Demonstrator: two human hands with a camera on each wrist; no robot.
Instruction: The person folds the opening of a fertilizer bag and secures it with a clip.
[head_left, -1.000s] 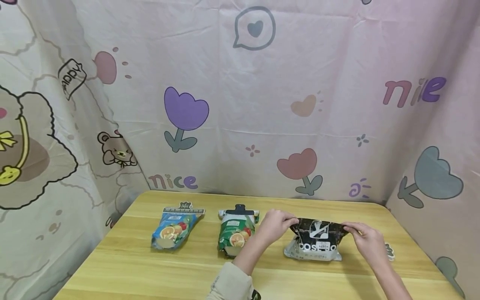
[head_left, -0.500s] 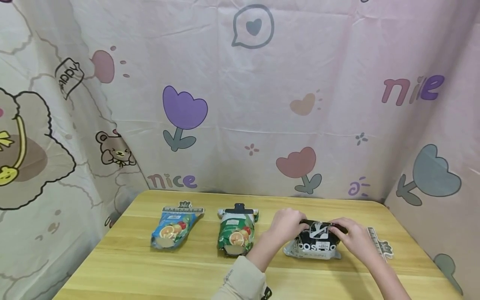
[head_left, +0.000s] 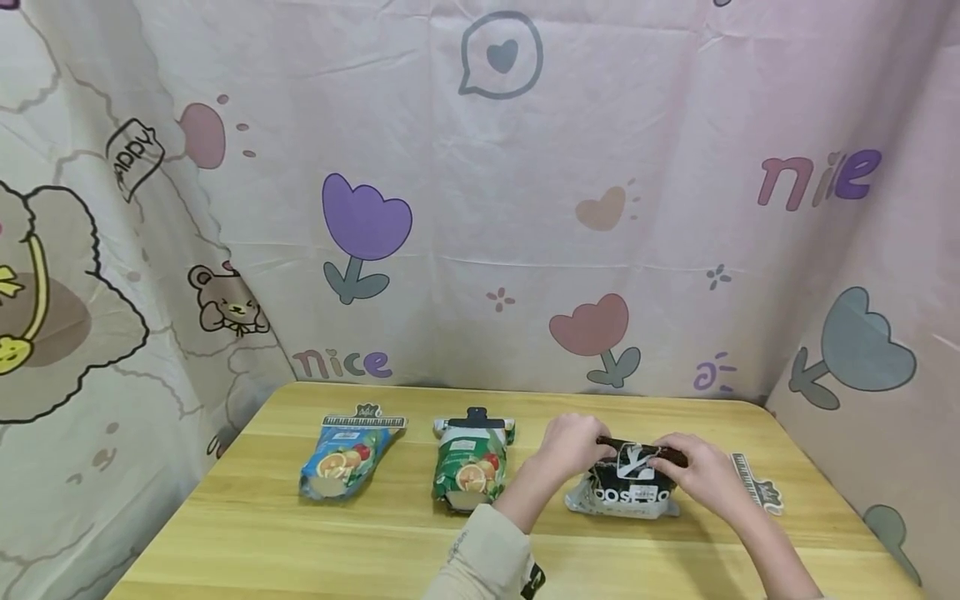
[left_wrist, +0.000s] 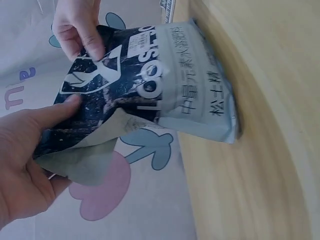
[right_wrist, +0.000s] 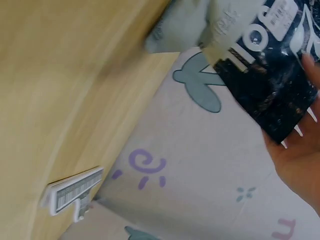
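A black and silver plastic bag (head_left: pixel 630 492) with white lettering stands on the table at the right. My left hand (head_left: pixel 573 446) pinches the left part of its top edge, thumb on the front face, as the left wrist view shows. At the right part of that edge, my right hand (head_left: pixel 697 467) pinches the bag with its thumb in front and fingers behind. The top edge looks folded over between the two hands. Beyond the right hand lies a clip (head_left: pixel 757 485) with a piano-key pattern, flat on the wood; it also shows as a clip (right_wrist: pixel 75 192) in the right wrist view.
A blue fruit-printed bag (head_left: pixel 341 462) lies at the left, its top held by a piano-key clip (head_left: pixel 365 422). Beside it, a green fruit-printed bag (head_left: pixel 470 467) carries a black clip (head_left: pixel 476 419). Behind the wooden table (head_left: pixel 300 550) hangs a patterned curtain (head_left: pixel 465 200).
Both hands have come closer together along the bag's top edge, which now sits lower and folded. The piano-key clip at the right has come into fuller view.
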